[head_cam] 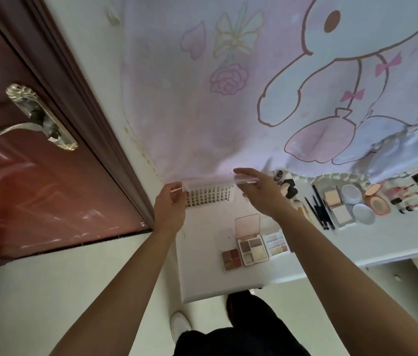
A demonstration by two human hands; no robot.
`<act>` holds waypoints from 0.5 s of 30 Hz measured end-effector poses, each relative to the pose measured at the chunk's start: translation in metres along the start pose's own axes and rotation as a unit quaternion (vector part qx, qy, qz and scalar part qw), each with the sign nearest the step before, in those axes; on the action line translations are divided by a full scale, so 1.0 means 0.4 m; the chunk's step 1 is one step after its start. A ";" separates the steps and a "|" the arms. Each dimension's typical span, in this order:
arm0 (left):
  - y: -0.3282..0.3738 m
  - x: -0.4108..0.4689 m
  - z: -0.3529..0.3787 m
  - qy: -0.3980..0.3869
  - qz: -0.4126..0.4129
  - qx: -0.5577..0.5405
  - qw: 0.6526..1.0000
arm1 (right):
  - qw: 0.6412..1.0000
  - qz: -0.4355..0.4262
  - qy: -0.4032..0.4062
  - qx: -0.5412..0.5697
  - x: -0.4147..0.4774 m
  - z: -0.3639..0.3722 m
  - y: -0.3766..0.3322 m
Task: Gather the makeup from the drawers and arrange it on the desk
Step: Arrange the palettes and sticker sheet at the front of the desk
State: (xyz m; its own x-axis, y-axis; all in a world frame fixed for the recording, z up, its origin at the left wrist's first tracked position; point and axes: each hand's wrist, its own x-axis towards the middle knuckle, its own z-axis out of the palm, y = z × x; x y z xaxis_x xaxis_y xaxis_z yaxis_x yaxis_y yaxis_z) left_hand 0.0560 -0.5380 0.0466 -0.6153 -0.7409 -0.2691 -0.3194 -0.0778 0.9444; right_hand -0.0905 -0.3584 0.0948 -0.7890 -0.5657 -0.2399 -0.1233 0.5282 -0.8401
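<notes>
Reaching forward over the far left corner of the white desk [202, 283], both bare forearms extend side by side from the lower edge of the view. Left hand [170, 202]: back toward the camera, thumb and fingers pinching the left end of a clear plastic lid [215, 181]. Right hand [263, 194]: fingers laid over the lid's right end, thumb curled beneath it. The lid spans roughly level between the two hands. Directly below it, a white tray of small dark items in rows [209, 196] lies on the desk against the wall; whether lid and tray touch cannot be told.

Nearer the desk's front edge, three eyeshadow palettes lie side by side: a red-brown four-pan palette [231, 258], a pink square palette with its lid raised [252, 249] and a pastel palette in a clear case [276, 244]. To the right lie black pencils [318, 210], beige square powder compacts [336, 205], pale blue round compacts [352, 194], a peach oval compact [376, 200] and a row of lipsticks [408, 200].
</notes>
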 end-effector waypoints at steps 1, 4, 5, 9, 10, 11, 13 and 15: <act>-0.018 0.017 0.010 0.007 -0.014 0.017 1.000 | 1.000 0.009 -0.018 -0.010 0.023 0.004 0.017; -0.075 0.051 0.041 0.028 -0.064 0.044 0.997 | 0.997 0.040 -0.065 -0.030 0.089 0.024 0.067; -0.091 0.059 0.049 0.034 -0.083 0.056 0.994 | 0.995 0.044 -0.081 -0.038 0.105 0.033 0.079; -0.164 0.106 0.062 0.046 -0.144 0.113 0.982 | 0.985 0.044 -0.124 -0.107 0.170 0.067 0.109; -0.183 0.119 0.064 0.046 -0.158 0.125 0.978 | 0.984 0.039 -0.127 -0.116 0.184 0.075 0.115; -0.195 0.129 0.067 0.046 -0.173 0.134 0.975 | 0.984 0.026 -0.128 -0.122 0.196 0.083 0.121; -0.215 0.149 0.074 0.047 -0.196 0.148 0.968 | 0.981 0.003 -0.133 -0.143 0.218 0.094 0.137; -0.225 0.165 0.082 0.044 -0.204 0.161 0.965 | 0.976 -0.011 -0.137 -0.170 0.237 0.099 0.152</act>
State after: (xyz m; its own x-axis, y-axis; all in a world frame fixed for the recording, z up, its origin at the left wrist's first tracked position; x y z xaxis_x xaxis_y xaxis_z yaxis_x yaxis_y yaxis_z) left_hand 0.0204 -0.5581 -0.0624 -0.3317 -0.7469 -0.5762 -0.7388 -0.1741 0.6510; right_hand -0.1489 -0.4049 0.0016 -0.5988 -0.7032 -0.3833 -0.3677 0.6666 -0.6484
